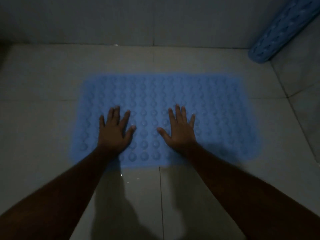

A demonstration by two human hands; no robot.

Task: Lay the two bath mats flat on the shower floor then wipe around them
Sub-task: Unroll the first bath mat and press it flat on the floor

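Blue bath mat (pixel 173 94) lies flat on the tiled shower floor (pixel 43 80), under both hands.
The left hand (pixel 115 131) and right hand (pixel 180 130) rest palm-down on its near half, fingers spread, gripping nothing; a second rolled mat (pixel 284 30) leans in the far right corner.

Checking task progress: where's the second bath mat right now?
In the head view, the second mat is rolled up at upper right, leaning in the wall corner, apart from the flat mat.
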